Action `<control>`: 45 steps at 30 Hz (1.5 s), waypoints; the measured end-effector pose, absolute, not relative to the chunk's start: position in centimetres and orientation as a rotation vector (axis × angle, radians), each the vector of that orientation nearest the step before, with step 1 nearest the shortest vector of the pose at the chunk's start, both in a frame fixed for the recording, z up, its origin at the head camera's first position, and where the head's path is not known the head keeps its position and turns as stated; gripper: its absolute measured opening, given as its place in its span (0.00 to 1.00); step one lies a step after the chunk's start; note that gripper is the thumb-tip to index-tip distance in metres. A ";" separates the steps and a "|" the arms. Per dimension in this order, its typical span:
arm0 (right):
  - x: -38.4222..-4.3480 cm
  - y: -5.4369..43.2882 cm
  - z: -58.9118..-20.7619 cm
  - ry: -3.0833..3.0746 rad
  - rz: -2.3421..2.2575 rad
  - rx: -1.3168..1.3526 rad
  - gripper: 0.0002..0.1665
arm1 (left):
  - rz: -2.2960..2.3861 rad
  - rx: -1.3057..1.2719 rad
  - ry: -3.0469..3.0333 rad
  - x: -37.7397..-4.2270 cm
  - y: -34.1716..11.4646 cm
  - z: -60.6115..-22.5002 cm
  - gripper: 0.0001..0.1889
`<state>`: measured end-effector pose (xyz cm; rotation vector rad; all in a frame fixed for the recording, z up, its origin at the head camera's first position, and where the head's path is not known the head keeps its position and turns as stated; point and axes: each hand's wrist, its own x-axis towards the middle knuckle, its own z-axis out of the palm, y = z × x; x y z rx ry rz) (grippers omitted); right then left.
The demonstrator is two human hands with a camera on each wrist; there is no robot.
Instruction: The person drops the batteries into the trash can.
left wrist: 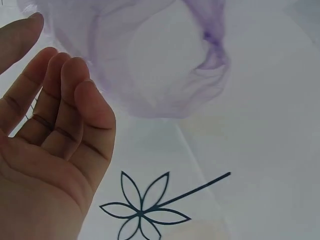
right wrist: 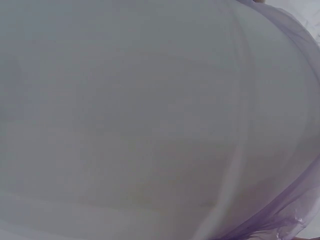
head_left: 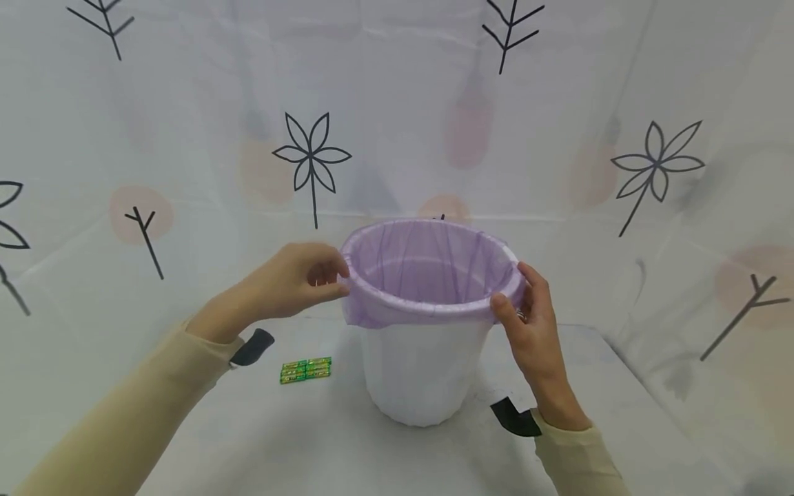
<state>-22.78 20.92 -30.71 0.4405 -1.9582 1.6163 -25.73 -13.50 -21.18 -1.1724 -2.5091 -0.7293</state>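
Note:
A white trash can (head_left: 422,375) stands upright on the white surface, lined with a thin purple trash bag (head_left: 428,258) folded down over its rim. My left hand (head_left: 298,279) is at the left of the rim, fingertips right at the bag. In the left wrist view a gap shows between its thumb and loosely bent fingers (left wrist: 95,107). At the right side, my right hand (head_left: 536,337) grips the rim through the bag, thumb on top and fingers round the outside. The right wrist view is filled by the can's wall (right wrist: 125,125), with that hand mostly hidden.
Left of the can lies a flat green-and-yellow bundle of small sticks (head_left: 305,370). Behind stands a white backdrop (head_left: 384,89) printed with black leaf and flower drawings. The surface's right edge (head_left: 639,375) runs diagonally past my right forearm.

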 end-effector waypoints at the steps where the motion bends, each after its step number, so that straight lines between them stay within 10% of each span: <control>1: -22.8 20.9 -30.7 -1.954 1.617 0.443 0.37 | -0.731 -1.170 -2.509 -25.7 -13.8 -21.5 0.07; 45: -22.8 20.8 -30.6 -1.951 1.631 0.425 0.37 | -0.720 -0.870 -2.931 -31.9 -18.0 -42.1 0.10</control>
